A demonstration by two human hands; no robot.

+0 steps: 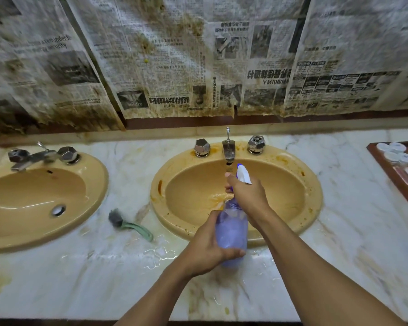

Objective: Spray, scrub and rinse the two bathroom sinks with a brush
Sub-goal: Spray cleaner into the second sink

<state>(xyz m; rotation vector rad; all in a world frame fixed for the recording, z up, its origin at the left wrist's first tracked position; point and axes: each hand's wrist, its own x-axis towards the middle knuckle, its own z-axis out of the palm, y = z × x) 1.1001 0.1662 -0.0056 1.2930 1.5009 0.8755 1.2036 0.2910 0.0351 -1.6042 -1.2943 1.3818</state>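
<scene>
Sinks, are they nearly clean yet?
No. The left sink looks clean, maybe done. The right sink has brown stains on its rim. Spraying: the left hand holds the spray bottle, the right hand grips its trigger head. The brush lies on the counter, so scrubbing and rinsing remain.

Purple spray bottle (pixel 231 229) over stained right sink (pixel 313 187), green brush (pixel 130 225) near left sink (pixel 99 177)

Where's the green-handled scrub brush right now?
Head view: the green-handled scrub brush lies on the white marble counter between the left tan oval sink and the right tan oval sink.
</scene>
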